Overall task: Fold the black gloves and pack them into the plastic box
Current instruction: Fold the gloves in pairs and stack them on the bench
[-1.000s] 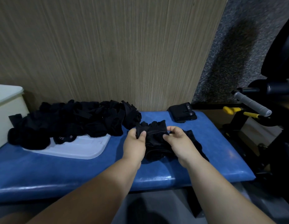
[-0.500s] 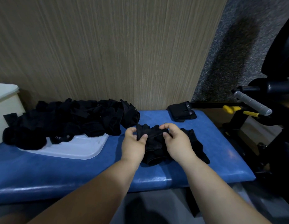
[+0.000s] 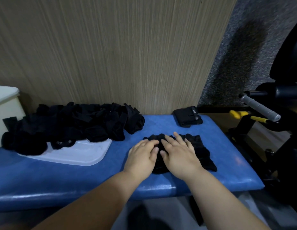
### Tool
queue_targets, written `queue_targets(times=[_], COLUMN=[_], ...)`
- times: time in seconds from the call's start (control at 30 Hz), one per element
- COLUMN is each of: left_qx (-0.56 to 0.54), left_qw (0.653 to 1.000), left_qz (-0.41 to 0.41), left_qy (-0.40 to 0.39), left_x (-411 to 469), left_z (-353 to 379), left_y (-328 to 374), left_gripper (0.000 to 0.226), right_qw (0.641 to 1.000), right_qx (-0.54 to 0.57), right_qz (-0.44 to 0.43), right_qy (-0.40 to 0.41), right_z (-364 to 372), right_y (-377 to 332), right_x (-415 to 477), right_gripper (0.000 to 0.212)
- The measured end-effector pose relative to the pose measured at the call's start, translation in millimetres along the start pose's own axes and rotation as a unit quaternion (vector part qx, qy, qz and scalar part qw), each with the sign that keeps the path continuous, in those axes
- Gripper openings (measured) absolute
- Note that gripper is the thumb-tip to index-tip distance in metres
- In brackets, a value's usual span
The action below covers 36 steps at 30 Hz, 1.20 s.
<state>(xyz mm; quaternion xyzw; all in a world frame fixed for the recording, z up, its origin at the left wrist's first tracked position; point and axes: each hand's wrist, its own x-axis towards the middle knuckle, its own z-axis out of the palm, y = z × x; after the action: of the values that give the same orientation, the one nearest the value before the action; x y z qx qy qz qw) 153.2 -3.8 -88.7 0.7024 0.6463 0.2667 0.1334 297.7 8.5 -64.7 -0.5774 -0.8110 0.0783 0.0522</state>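
Observation:
A pair of black gloves (image 3: 202, 151) lies flat on the blue padded bench (image 3: 227, 160). My left hand (image 3: 142, 156) and my right hand (image 3: 179, 155) rest palm-down on top of them, side by side, fingers spread and pressing the fabric. A big heap of loose black gloves (image 3: 74, 123) covers the far part of a white plastic lid (image 3: 81, 153) at the left. One folded black glove (image 3: 188, 117) sits alone at the bench's back right. The cream plastic box (image 3: 4, 110) stands at the far left edge, mostly out of frame.
A wood-grain wall panel (image 3: 111, 55) rises directly behind the bench. To the right stands black gym equipment with a grey handle (image 3: 260, 107) and yellow parts (image 3: 259, 119). The bench ends just right of the gloves.
Both hands pinched the top edge of the gloves and lifted it before; now they have laid the gloves down and rest flat on them with fingers open.

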Motion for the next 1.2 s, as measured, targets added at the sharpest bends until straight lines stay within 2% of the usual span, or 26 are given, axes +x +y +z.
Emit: queue_targets(times=[0.13, 0.3, 0.4, 0.5, 0.57, 0.63, 0.7, 0.77, 0.83, 0.9, 1.0, 1.1, 1.2], left_qx=[0.099, 0.156, 0.155, 0.146, 0.138, 0.127, 0.117, 0.108, 0.106, 0.109, 0.11, 0.118, 0.12], left_qw=[0.987, 0.972, 0.971, 0.973, 0.976, 0.978, 0.98, 0.982, 0.981, 0.98, 0.979, 0.977, 0.977], left_qz=[0.004, 0.012, 0.012, 0.019, 0.027, 0.031, 0.031, 0.032, 0.033, 0.034, 0.037, 0.04, 0.042], left_qy=[-0.124, -0.175, -0.181, -0.175, -0.168, -0.161, -0.156, -0.155, -0.157, -0.161, -0.166, -0.171, -0.173], left_x=[-1, -4, -6, -7, -8, -9, -9, -9, -9, -9, -8, -9, -9], left_z=[2, -1, -2, -2, -2, -2, -2, -1, -1, -1, 0, 0, 0], left_y=[-2, -1, -2, -3, -5, -6, -7, -6, -5, -4, -4, -4, -4], left_gripper=[0.052, 0.054, 0.054, 0.053, 0.053, 0.052, 0.052, 0.05, 0.049, 0.047, 0.046, 0.046, 0.046], right_qw=[0.995, 0.992, 0.995, 0.996, 0.988, 0.972, 0.958, 0.946, 0.936, 0.934, 0.932, 0.92, 0.879], right_qx=[-0.032, -0.023, 0.018, 0.084, 0.098, 0.109, 0.132, 0.147, 0.143, 0.136, 0.159, 0.241, 0.382], right_qz=[0.018, 0.034, 0.027, 0.027, 0.073, 0.156, 0.228, 0.285, 0.32, 0.328, 0.324, 0.31, 0.285], right_qy=[-0.091, -0.12, -0.097, 0.009, 0.099, 0.135, 0.109, 0.045, -0.013, -0.036, -0.036, -0.021, 0.017], right_z=[3, 4, 1, -11, -22, -31, -35, -36, -35, -33, -33, -32, -37], right_y=[2, 3, 5, 16, 30, 49, 70, 83, 87, 86, 85, 86, 80], right_x=[-1, 1, 2, 1, -1, -4, -5, -6, -7, -5, -2, 0, -1], right_gripper=[0.055, 0.056, 0.054, 0.05, 0.045, 0.04, 0.04, 0.047, 0.053, 0.055, 0.043, 0.031, 0.027])
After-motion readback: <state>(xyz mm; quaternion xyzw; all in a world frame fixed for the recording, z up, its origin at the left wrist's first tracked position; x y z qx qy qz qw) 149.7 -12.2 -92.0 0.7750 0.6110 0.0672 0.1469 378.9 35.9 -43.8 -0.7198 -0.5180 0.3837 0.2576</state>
